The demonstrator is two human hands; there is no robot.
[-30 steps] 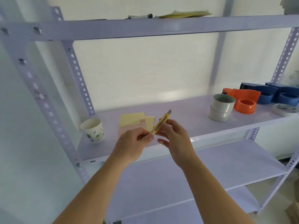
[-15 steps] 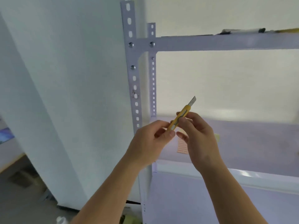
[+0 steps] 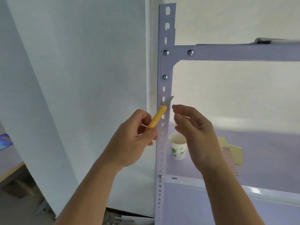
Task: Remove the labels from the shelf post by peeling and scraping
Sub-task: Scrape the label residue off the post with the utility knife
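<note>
Right hand (image 3: 194, 135) has released the knife (image 3: 158, 116)

Yellow knife (image 3: 157, 118), grey blade (image 3: 170, 99). Pale lilac post (image 3: 171, 18), silver bolts (image 3: 165, 52). White cup (image 3: 178, 148), green leafy print. Yellow paper (image 3: 235, 153), pinkish sheet (image 3: 230, 161).

The shelf post (image 3: 167, 69) is metal under smooth, pale lilac paint with a soft sheen. Its bolts (image 3: 165, 52) are bare, bright metal. The utility knife (image 3: 158, 116) in my left hand (image 3: 131, 143) has a smooth yellow plastic body and a dull grey metal blade. Right of centre, the cup (image 3: 178, 149) is matt printed paper, and the shelf edge (image 3: 243, 194) at lower right is glossy.
</note>
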